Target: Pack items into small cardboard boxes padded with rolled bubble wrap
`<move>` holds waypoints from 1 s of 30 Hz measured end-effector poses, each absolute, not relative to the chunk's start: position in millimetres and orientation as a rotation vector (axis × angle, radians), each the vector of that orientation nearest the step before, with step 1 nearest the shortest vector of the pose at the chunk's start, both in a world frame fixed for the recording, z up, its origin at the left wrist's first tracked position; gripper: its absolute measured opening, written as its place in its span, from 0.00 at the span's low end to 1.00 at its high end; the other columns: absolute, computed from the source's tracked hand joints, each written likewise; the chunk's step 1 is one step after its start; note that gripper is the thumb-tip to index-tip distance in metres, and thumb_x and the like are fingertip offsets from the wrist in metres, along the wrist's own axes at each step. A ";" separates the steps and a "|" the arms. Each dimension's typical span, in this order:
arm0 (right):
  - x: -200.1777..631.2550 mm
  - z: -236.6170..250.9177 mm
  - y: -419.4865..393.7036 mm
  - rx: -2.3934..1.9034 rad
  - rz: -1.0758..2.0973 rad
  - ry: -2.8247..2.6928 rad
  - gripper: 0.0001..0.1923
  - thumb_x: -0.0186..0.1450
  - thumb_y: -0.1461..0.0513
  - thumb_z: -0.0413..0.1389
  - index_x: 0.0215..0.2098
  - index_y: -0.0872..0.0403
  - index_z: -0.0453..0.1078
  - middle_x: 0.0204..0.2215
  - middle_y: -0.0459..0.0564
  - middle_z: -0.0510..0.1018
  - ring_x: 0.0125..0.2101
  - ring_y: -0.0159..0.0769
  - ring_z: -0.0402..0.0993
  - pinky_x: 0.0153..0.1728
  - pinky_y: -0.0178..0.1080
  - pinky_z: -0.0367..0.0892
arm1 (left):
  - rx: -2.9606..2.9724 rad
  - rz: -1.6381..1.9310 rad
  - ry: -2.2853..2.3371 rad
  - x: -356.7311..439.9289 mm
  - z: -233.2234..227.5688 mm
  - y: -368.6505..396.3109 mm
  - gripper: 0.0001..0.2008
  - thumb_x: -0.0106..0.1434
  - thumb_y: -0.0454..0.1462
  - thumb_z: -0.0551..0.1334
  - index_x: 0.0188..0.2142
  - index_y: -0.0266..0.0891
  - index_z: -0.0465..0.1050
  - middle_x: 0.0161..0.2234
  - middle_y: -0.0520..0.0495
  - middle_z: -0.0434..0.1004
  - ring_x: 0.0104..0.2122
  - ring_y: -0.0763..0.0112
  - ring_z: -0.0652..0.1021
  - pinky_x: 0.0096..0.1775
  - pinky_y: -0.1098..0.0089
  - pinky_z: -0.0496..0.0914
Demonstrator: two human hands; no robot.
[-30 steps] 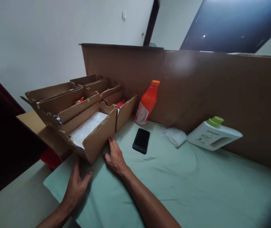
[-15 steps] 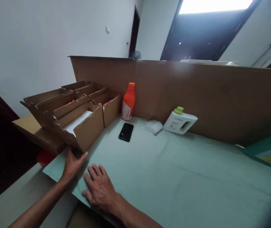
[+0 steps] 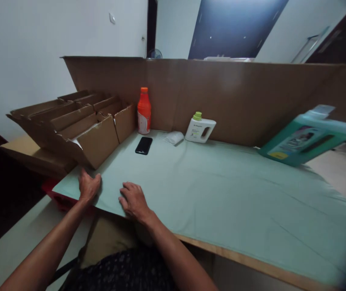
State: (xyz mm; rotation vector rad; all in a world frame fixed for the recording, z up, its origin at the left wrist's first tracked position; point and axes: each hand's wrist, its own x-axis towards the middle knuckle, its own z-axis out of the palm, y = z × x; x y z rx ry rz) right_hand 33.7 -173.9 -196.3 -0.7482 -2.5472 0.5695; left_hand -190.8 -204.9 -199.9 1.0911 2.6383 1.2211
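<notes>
Both my hands rest near the front left edge of the pale green tabletop point(image 3: 221, 194). My left hand point(image 3: 89, 186) sits just in front of the near corner of a divided cardboard box point(image 3: 100, 141), thumb and fingers apart with nothing in them. Whether its fingertips touch the box is hard to tell. To its right, my right hand point(image 3: 134, 201) lies palm down on the cloth, empty, its fingers loosely bent. A black phone point(image 3: 144, 146) lies beyond the hands, beside the box. Some white material shows inside the box's nearest compartment.
An orange bottle point(image 3: 144, 113), a clear plastic packet point(image 3: 174, 138) and a white jug with a green cap point(image 3: 200, 130) stand or lie along the tall cardboard wall point(image 3: 236, 93). A large teal jug point(image 3: 306, 139) tilts at the far right. A red container point(image 3: 50, 185) shows below the table's left edge.
The view has shifted, showing more of the table's right side and front edge. My right hand has moved right, away from my left, with its fingers more bent. The left hand stays by the box.
</notes>
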 end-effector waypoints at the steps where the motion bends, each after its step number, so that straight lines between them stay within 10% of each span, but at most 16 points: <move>1: 38.7 -197.0 -172.8 -0.799 0.580 -2.521 0.13 0.66 0.62 0.60 0.49 0.56 0.75 0.59 0.59 0.74 0.60 0.46 0.68 0.61 0.48 0.62 | 1.059 1.205 2.664 -187.4 -200.5 -207.6 0.33 0.59 0.40 0.59 0.62 0.28 0.56 0.54 0.26 0.71 0.59 0.37 0.70 0.59 0.43 0.64; 30: 117.4 -184.9 -122.3 -1.154 0.437 -2.561 0.20 0.68 0.60 0.56 0.58 0.51 0.72 0.63 0.55 0.72 0.62 0.44 0.66 0.61 0.51 0.61 | 1.273 0.978 2.629 -179.2 -188.1 -215.9 0.16 0.62 0.32 0.57 0.47 0.26 0.74 0.51 0.32 0.77 0.54 0.51 0.71 0.59 0.54 0.60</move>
